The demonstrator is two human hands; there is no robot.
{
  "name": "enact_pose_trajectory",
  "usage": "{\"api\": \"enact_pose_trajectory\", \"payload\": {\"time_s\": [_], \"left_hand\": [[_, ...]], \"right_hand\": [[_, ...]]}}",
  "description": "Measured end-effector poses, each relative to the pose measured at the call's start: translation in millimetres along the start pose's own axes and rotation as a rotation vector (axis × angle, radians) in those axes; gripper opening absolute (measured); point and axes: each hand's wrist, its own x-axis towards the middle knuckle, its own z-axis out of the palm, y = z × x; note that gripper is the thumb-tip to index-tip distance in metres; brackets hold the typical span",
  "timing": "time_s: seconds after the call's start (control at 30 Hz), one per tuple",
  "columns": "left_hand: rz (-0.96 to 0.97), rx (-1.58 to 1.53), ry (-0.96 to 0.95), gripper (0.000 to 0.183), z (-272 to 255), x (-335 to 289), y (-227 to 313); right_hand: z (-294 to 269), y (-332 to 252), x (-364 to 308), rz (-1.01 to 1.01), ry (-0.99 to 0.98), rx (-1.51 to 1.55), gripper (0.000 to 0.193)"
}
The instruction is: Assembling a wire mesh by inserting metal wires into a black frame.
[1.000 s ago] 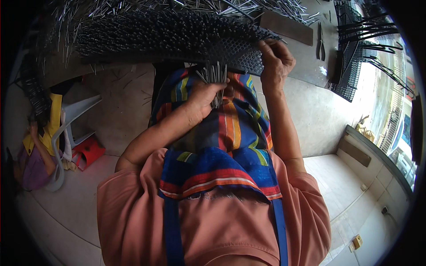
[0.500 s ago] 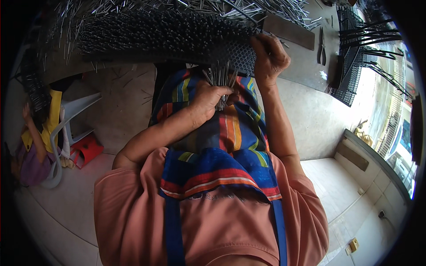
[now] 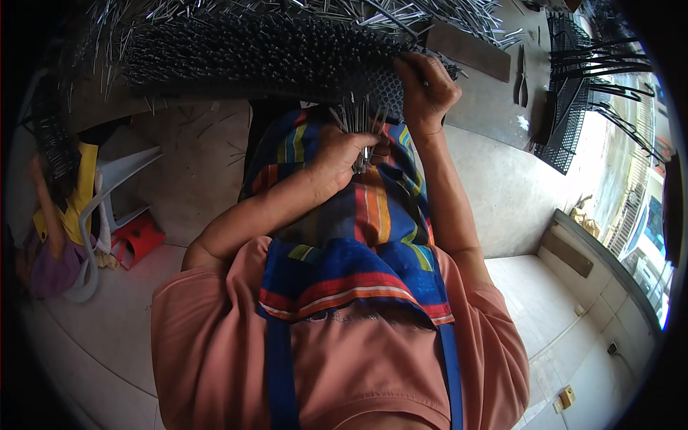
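Observation:
My left hand [image 3: 335,158] is wrapped round a bundle of thin metal rods [image 3: 358,118] that fan out upward above my lap. Just beyond it lies a black honeycomb rack [image 3: 385,87], its holes bare at the right end. Upright dark rods [image 3: 251,61] pack the rest of that rack toward the left. Over the rack's right end my right hand [image 3: 432,97] is raised, thumb and fingers pinched together. Whatever sits between those fingertips is too small to make out.
Loose metal rods [image 3: 466,20] lie heaped behind the rack. A flat brown plate [image 3: 469,51] and pliers [image 3: 522,77] lie at the right of the table, near a black mesh rack [image 3: 562,136]. Another person's arm [image 3: 51,208] shows at left beside a grey chair [image 3: 89,229].
My right hand has shifted slightly left over the bare holes. My left hand keeps its hold on the rods, nearly in place. The other person's arm at left has moved a little.

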Motion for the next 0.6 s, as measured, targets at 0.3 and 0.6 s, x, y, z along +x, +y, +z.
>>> {"api": "enact_pose_trajectory", "payload": {"time_s": [0.3, 0.6], "left_hand": [[-0.037, -0.075, -0.017, 0.019, 1, 2, 0], [-0.027, -0.164, -0.024, 0.018, 2, 2, -1]], "right_hand": [[2, -4, -4, 0.044, -0.011, 0.001, 0.014], [1, 5, -4, 0.075, -0.082, -0.124, 0.013]]}}
